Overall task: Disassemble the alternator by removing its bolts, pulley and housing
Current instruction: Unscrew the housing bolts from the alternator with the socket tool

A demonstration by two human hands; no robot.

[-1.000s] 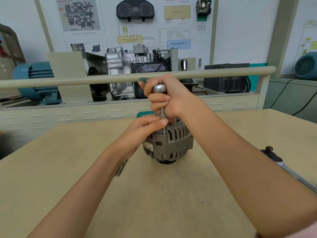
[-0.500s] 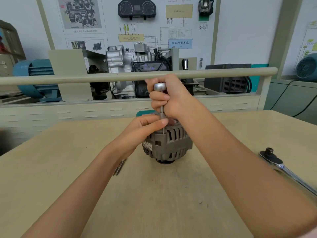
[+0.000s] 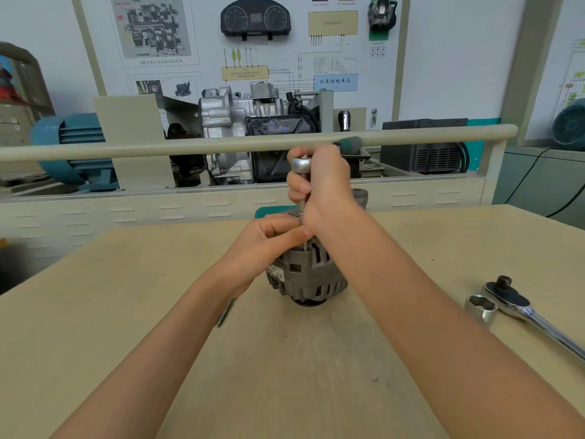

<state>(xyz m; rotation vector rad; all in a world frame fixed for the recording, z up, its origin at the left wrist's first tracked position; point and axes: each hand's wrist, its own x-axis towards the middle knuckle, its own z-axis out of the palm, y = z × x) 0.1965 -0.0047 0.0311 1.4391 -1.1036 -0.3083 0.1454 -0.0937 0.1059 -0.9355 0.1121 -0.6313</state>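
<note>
A grey finned alternator point(image 3: 311, 275) stands upright at the middle of the wooden table point(image 3: 126, 312). My right hand point(image 3: 326, 188) grips a small ratchet wrench point(image 3: 301, 164) with a silver head and a green handle tip point(image 3: 349, 143); its thin extension shaft runs straight down into the top of the housing. My left hand point(image 3: 269, 239) rests on the alternator's top left, its fingers curled, with the thumb and forefinger touching the shaft near its lower end. The bolt under the shaft is hidden.
A large chrome ratchet point(image 3: 531, 312) and a loose socket point(image 3: 480, 307) lie at the table's right edge. A thin metal rod point(image 3: 226, 312) lies under my left forearm. A beige rail point(image 3: 158, 148) and an engine display stand behind the table.
The wrench handle has swung from the left side to the right behind my right hand. The socket has come into view beside the big ratchet as my head shifted.
</note>
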